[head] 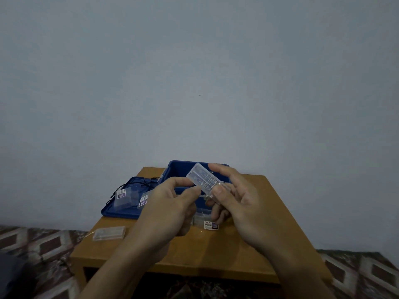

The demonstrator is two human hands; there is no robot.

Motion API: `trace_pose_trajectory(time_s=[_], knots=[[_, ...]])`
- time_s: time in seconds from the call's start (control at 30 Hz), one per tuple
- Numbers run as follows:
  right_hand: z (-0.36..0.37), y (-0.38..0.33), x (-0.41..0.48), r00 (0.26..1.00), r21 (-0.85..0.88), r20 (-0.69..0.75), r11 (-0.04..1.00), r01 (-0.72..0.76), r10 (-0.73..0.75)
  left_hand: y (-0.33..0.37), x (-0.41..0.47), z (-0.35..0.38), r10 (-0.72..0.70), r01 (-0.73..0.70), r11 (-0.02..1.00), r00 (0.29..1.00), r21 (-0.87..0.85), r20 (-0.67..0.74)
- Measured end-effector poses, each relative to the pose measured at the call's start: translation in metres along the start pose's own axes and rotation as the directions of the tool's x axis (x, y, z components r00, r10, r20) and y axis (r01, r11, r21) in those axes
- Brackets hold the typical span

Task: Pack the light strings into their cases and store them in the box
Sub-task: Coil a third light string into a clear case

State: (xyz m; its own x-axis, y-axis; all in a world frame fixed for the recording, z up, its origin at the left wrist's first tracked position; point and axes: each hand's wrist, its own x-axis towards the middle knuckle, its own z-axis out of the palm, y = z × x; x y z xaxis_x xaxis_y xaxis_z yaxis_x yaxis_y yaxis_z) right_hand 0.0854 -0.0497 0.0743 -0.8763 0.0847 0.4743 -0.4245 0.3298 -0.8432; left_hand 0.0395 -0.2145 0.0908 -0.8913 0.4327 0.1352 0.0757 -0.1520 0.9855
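Note:
A clear plastic case (pixel 201 178) with a coiled light string inside is held up above the table. My right hand (pixel 235 195) grips it by its lower end, thumb on top. My left hand (pixel 172 201) pinches at the case's lower left edge with thumb and forefinger. Behind the hands stands the open blue box (pixel 179 169). Its blue lid (pixel 121 209) lies flat to the left and carries two clear labelled cases (pixel 124 196) and black light-string wire (pixel 138 183). Another clear case (pixel 109 233) lies near the table's left edge.
A small wooden table (pixel 248 251) holds everything. A clear labelled package (pixel 208 223) lies on it under my hands. Patterned carpet (pixel 38 251) surrounds the table, and a plain wall rises behind.

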Motion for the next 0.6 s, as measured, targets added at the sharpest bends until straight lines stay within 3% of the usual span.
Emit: trace_pose_trajectory(time_s=[0.27, 0.6], knots=[[-0.005, -0.006, 0.000, 0.995, 0.150, 0.037, 0.984, -0.098, 0.093, 0.000, 0.008, -0.013, 0.021, -0.033, 0.994, 0.993, 0.105, 0.114], [-0.004, -0.007, -0.001, 0.993, 0.199, 0.017, 0.973, -0.118, 0.117, -0.006, 0.010, -0.015, -0.005, -0.007, 0.997, 0.987, 0.074, 0.163]])
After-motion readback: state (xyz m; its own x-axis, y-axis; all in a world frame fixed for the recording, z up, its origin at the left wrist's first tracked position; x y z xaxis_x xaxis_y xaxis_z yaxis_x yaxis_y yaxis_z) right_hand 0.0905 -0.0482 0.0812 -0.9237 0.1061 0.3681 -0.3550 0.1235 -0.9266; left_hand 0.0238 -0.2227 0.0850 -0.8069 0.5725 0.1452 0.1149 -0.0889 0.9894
